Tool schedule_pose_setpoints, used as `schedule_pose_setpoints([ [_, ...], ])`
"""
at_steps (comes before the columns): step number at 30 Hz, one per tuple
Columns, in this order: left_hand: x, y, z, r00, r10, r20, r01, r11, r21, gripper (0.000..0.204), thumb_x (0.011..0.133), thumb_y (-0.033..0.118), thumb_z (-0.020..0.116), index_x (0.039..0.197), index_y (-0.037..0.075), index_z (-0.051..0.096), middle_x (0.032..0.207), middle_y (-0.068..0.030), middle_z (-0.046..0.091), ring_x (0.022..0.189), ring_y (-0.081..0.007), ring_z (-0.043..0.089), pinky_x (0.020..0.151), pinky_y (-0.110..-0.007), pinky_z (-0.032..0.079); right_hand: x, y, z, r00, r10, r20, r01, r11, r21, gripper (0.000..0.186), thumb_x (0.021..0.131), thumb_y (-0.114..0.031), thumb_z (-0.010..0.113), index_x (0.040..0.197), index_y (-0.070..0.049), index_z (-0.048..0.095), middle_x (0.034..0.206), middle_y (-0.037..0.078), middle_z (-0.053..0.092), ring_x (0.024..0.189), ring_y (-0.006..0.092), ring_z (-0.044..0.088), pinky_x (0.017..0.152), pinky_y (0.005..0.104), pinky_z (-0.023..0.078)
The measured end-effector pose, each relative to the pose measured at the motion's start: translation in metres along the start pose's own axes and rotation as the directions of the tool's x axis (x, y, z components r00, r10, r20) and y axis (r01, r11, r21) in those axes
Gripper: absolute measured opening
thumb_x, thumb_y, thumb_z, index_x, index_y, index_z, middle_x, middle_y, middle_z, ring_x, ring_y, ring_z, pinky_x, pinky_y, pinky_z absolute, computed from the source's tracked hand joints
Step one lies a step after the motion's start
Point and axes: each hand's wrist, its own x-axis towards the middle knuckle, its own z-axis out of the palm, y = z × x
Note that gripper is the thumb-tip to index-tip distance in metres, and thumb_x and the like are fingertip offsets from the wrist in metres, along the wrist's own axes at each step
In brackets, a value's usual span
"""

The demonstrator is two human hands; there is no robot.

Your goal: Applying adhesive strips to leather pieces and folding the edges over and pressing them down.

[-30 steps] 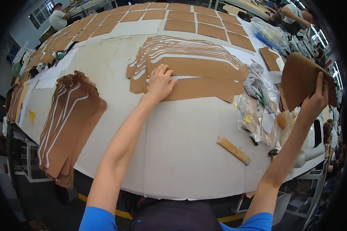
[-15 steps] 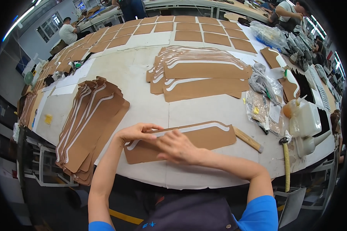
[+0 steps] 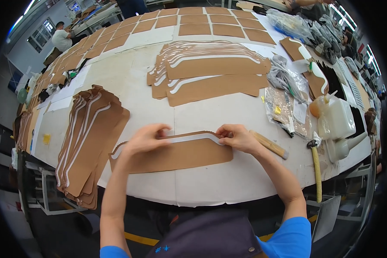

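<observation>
A long brown panel (image 3: 180, 159) lies flat on the table before me, a white strip running along its wavy far edge. My left hand (image 3: 147, 138) is over the far edge, left of the panel's middle, its thumb and fingers apart. At the right end, my right hand (image 3: 236, 136) pinches the panel's far edge near the bend of the white strip. Just beyond that hand lies a wooden-handled tool (image 3: 268, 145), its kind unclear. To the left is a fanned pile of similar panels (image 3: 90, 142); a second stack (image 3: 215, 69) sits farther back.
On the right stand a whitish plastic container (image 3: 337, 118) and a hammer (image 3: 316, 167) with a yellow handle, beside plastic bags (image 3: 284, 109) and a grey cloth (image 3: 279, 71). Rows of brown rectangles (image 3: 195, 29) cover the table's far side. Other people work beyond it.
My right hand has gone from the middle of the panel to its right end and pinches the edge there. The panel has shifted left. The fingers of my left hand have spread. My view has also shifted.
</observation>
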Motion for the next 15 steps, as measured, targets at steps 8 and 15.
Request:
schedule_pose_setpoints([
  [8,0.085,0.051,0.098,0.916,0.397,0.056,-0.388,0.913,-0.128,0.02,0.093,0.016,0.078,0.11,0.006,0.075,0.104,-0.0089,0.071,0.106,-0.0297,0.064,0.092,-0.041,0.052,-0.026,0.006,0.002,0.989,-0.1,-0.112,0.071,0.968,-0.24,0.011,0.089,-0.014,0.078,0.098,-0.008,0.078,0.096,0.008,0.076,0.096,0.0259,0.065,0.093,0.0398,0.047],
  [15,0.087,0.056,0.105,0.853,0.522,-0.021,-0.522,0.852,-0.018,0.008,0.092,0.015,0.078,0.101,0.013,0.077,0.103,-0.0022,0.069,0.103,-0.022,0.06,0.099,-0.039,0.041,-0.034,0.019,0.002,0.972,-0.196,-0.126,0.145,0.932,-0.331,0.007,0.088,-0.008,0.077,0.095,-0.009,0.075,0.096,0.003,0.065,0.099,0.0253,0.055,0.093,0.0396,0.042],
])
